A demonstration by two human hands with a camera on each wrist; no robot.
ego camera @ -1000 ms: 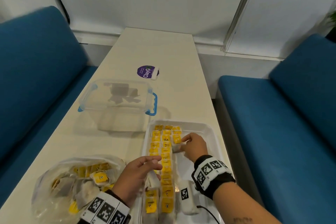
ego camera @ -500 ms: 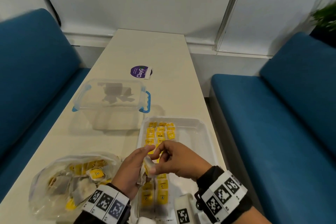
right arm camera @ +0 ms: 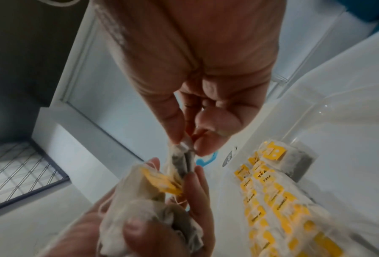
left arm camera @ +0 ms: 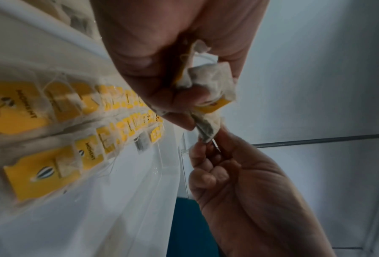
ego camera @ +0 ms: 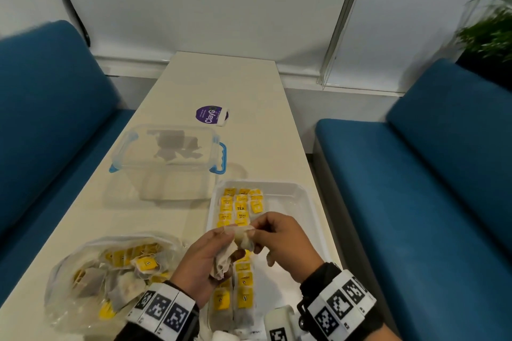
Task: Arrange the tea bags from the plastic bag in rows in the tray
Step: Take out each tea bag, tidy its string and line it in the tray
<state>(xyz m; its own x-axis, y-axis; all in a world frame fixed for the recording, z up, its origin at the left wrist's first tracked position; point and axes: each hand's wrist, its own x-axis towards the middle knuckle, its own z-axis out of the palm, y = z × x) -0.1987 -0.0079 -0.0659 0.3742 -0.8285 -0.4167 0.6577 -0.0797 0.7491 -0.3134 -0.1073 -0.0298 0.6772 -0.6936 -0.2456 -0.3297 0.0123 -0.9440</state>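
Observation:
My left hand (ego camera: 210, 252) grips a small bunch of tea bags (ego camera: 225, 259) above the near part of the white tray (ego camera: 304, 202). My right hand (ego camera: 277, 238) pinches the top edge of one tea bag (ego camera: 243, 235) from that bunch between thumb and forefinger. In the left wrist view the held tea bags (left arm camera: 208, 87) show a yellow tag, and the right wrist view shows the pinched tea bag (right arm camera: 184, 156). Rows of yellow-tagged tea bags (ego camera: 241, 207) fill the tray's left side. The plastic bag (ego camera: 110, 271), still holding several tea bags, lies at the near left.
A clear plastic box with blue handles (ego camera: 171, 158) stands beyond the bag, left of the tray's far end. A purple round sticker (ego camera: 212, 115) lies farther up the table (ego camera: 221, 77). Blue benches (ego camera: 415, 202) flank the table on both sides.
My right hand left the tray's rows and came back to my left hand, where it now pinches a tea bag from the bunch. Both hands rose slightly above the tray.

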